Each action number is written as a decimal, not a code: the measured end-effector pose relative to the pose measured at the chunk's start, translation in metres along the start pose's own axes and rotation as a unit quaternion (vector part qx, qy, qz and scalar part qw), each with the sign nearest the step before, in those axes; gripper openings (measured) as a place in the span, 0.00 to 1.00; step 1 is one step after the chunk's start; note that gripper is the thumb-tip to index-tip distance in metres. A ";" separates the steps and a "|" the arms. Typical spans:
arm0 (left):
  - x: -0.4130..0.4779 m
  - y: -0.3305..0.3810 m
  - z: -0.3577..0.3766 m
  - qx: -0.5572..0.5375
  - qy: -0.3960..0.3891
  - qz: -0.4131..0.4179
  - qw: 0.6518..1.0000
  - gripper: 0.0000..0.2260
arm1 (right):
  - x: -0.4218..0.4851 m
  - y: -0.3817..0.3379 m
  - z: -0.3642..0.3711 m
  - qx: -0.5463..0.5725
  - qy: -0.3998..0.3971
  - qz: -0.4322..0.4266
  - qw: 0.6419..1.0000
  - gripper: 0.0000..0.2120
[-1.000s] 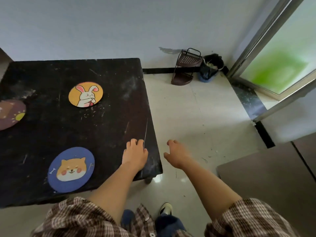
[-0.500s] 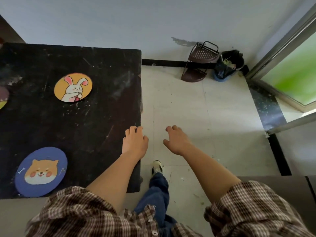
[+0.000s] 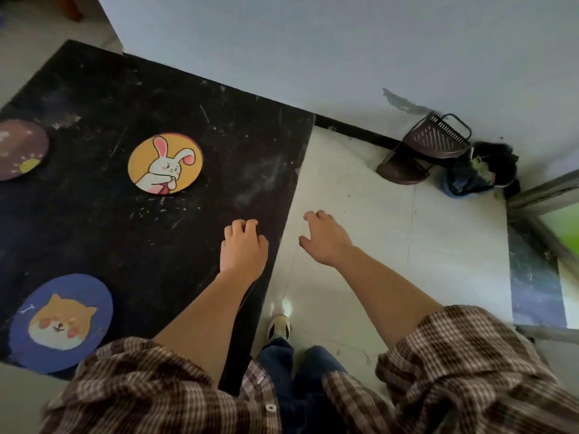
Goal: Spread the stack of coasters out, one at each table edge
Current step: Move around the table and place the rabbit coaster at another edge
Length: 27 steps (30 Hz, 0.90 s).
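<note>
The round yellow rabbit-print coaster (image 3: pixel 165 163) lies up-left of the empty, loosely curled left hand (image 3: pixel 243 248); the right hand (image 3: pixel 324 238), seemingly empty too, hangs off the black worktop (image 3: pixel 94 220)

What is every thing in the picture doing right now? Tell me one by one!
Rabbit coaster: flat on the table, face up.
Dog coaster: flat, near the front edge.
Purple coaster: flat, partly out of view.
Left hand: empty, over the table's right edge.
Right hand: empty, open, over the floor.
</note>
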State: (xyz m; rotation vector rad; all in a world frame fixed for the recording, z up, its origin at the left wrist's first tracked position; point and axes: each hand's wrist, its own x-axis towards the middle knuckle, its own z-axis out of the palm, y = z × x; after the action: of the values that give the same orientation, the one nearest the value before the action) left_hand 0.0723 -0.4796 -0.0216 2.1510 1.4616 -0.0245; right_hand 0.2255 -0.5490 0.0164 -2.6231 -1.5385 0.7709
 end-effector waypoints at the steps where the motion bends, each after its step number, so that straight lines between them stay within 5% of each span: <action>1: 0.006 -0.002 -0.002 -0.007 0.007 -0.012 1.000 0.19 | 0.010 -0.005 -0.003 -0.006 -0.002 -0.010 1.000 0.23; 15: 0.071 -0.002 -0.022 -0.061 0.106 -0.190 0.974 0.20 | 0.144 -0.057 -0.029 -0.086 -0.087 -0.210 0.970 0.20; 27: 0.103 -0.001 -0.032 -0.096 0.168 -0.345 0.919 0.20 | 0.220 -0.089 -0.039 -0.115 -0.114 -0.344 0.925 0.22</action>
State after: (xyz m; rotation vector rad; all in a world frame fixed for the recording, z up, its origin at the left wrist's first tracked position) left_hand 0.1051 -0.3767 -0.0257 1.4355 2.2525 0.2342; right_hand 0.2566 -0.3130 -0.0175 -1.8933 -2.5247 0.8700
